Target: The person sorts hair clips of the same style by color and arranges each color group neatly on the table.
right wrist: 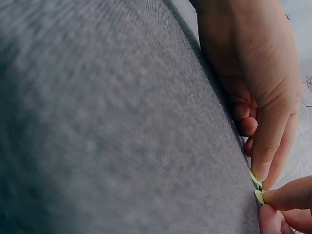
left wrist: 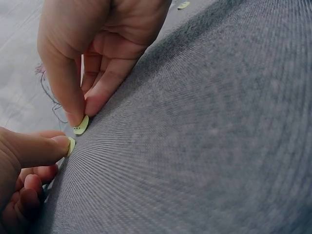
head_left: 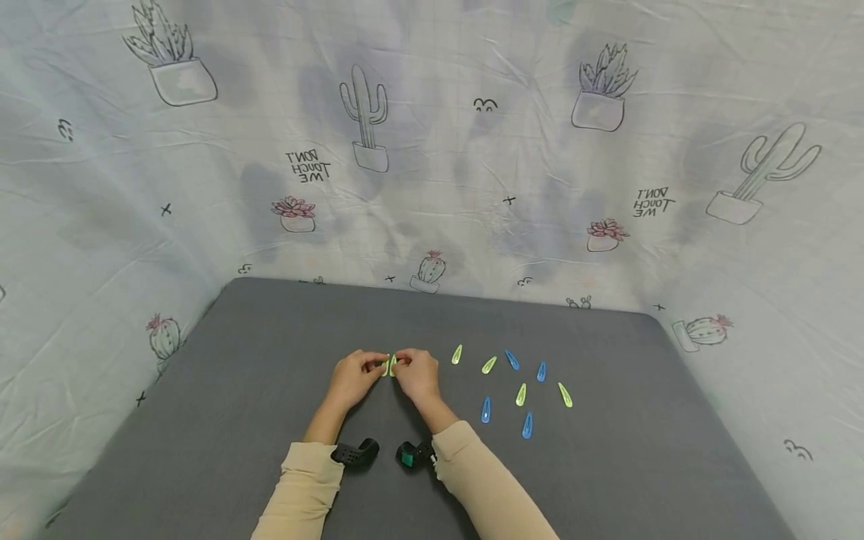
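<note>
Beige sleeves (head_left: 496, 484) come up from the bottom of the frame, with chunky black wrist straps (head_left: 356, 453) at the cuffs. Left hand (head_left: 352, 380), a bit left of center, has thumb and fingertip pinching a yellow-green snap hair clip (head_left: 385, 368); right hand (head_left: 417, 375), right next to it, pinches a matching clip (head_left: 393, 364) the same way. Those two sit just beside each other, slightly below mid-picture. Over to the right, eight more lie scattered on the gray cloth surface (head_left: 223, 420): four yellow-green clips (head_left: 521, 394) and four blue clips (head_left: 527, 425). Up top it's all wrinkly white sheet (head_left: 432, 45) with cactus doodles and mirrored lettering.
</note>
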`<state>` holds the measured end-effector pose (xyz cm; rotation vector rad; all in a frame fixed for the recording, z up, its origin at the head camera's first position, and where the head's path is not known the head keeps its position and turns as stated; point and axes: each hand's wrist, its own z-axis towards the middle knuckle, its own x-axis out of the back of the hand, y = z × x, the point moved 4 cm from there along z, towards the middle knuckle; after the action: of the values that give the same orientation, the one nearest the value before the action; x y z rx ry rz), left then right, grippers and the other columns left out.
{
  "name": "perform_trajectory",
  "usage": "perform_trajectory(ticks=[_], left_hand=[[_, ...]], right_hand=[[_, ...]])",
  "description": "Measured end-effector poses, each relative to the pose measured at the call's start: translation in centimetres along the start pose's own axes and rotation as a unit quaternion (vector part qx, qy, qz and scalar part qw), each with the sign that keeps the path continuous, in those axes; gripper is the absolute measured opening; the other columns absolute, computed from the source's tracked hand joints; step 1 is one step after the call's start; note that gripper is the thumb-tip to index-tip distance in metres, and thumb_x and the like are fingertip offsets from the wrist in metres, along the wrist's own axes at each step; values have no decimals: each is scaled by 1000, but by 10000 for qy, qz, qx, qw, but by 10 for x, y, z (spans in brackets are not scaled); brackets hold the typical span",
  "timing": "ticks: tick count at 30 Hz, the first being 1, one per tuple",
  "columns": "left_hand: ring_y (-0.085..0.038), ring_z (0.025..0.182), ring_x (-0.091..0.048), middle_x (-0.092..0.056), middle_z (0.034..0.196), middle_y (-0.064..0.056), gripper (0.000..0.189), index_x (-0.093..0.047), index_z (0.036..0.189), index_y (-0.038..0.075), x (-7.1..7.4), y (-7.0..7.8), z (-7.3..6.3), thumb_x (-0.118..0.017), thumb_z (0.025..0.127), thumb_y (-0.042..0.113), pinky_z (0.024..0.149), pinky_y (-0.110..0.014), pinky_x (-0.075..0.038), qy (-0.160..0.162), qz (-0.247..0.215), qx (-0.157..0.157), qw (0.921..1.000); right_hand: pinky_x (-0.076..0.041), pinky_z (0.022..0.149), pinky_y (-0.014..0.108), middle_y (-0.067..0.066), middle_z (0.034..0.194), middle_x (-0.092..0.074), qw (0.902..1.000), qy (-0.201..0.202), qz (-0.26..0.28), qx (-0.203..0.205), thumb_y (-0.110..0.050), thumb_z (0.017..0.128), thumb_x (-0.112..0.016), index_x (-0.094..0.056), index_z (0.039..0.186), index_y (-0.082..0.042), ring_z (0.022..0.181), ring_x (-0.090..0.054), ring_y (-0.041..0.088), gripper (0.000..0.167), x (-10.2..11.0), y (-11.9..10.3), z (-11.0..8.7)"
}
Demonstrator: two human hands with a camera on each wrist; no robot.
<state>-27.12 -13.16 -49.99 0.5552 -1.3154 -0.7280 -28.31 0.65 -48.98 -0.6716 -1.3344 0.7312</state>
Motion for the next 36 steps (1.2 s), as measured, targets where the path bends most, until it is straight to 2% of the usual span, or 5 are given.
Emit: perform_trajectory(ticks=[7, 14, 22, 29, 36], left_hand=[[-12, 60, -45, -54, 72, 0, 19, -74, 103, 10, 1, 0, 0, -70, 85, 15, 57, -28, -35, -30, -20, 2, 10000], [-12, 59, -45, -53, 72, 0, 19, -74, 104, 11, 2, 3, -1, -69, 86, 14, 56, -28, -36, -82, -87, 43, 9999], [-12, 58, -43, -52, 72, 0, 19, -74, 104, 12, 3, 3, 1, -70, 85, 14, 56, -27, -35, -62, -6, 64, 10000], [-12, 58, -43, -52, 71, 0, 19, -74, 102, 11, 3, 4, 1, -71, 84, 14, 55, -27, -34, -39, 26, 38, 10000], [-11, 58, -44, -53, 71, 0, 18, -75, 101, 13, 4, 3, 3, -72, 83, 14, 56, -27, -35, 8, 55, 78, 10000]], right_hand=[[-43, 54, 21, 4, 77, -70, 9992, 124, -269, 270, -3, 78, -65, -76, 92, -6, 59, -55, 9, 18, -2, -3, -3], [-44, 53, 21, 5, 79, -71, 9993, 195, -249, 190, -4, 81, -64, -75, 96, -6, 59, -57, 9, 20, -3, -1, -3], [-44, 57, 23, 4, 80, -69, 9952, 148, 966, -77, -5, 82, -61, -74, 100, -6, 63, -55, 8, 21, 2, 8, -6], [-50, 69, 25, 12, 99, -66, 9740, -380, 2207, -344, -7, 87, -63, -67, 114, -2, 83, -61, 13, 28, 12, 16, -7], [-50, 83, 36, 21, 116, -62, 9639, -791, 2539, -82, -6, 91, -61, -58, 123, 4, 105, -61, 31, 35, 50, 2, -15]])
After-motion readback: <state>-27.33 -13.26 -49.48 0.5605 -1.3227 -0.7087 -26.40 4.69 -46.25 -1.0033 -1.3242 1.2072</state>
